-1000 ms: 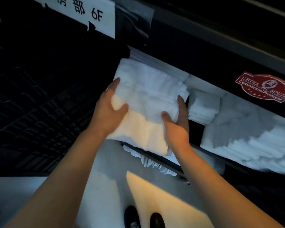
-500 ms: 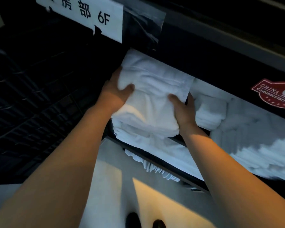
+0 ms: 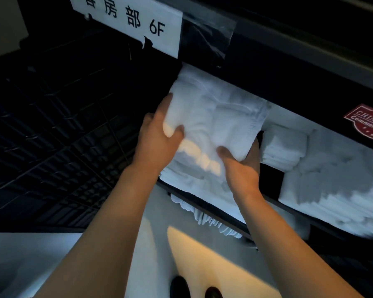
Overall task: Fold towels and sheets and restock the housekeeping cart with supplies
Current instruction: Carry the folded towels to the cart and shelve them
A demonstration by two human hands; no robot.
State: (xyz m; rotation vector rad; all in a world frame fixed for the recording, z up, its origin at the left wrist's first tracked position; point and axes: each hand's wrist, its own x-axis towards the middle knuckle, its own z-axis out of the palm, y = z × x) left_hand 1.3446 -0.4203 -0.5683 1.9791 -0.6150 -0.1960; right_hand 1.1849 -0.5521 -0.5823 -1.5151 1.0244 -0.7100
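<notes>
I observe both hands on one folded white towel (image 3: 215, 121), which sits at the left end of a dark cart shelf (image 3: 202, 195), on top of other white linen beneath it. My left hand (image 3: 157, 136) grips the towel's left edge, thumb curled over the top and fingers along the side; my right hand (image 3: 239, 162) grips its near right corner, thumb on top, fingers wrapped under and mostly hidden. Just right of the towel stands one small stack of folded cloths (image 3: 283, 147), apart from it by a dark gap, and further right one large pile of white linen (image 3: 340, 186), cut off by the frame edge. The cart's upper panel (image 3: 289, 67) overhangs the shelf and shades the towel's far end. A white sign (image 3: 136, 22) reading "6F" is taped above, its top cropped; one red label (image 3: 366, 123) at right is partly cut off. A dark wire basket (image 3: 52, 136) fills the left side, its contents too dim to make out. More white cloth (image 3: 205, 218) hangs under the shelf, count indeterminate. Two dark shoes (image 3: 196, 290) show on the pale floor (image 3: 202, 250), cropped at the bottom.
</notes>
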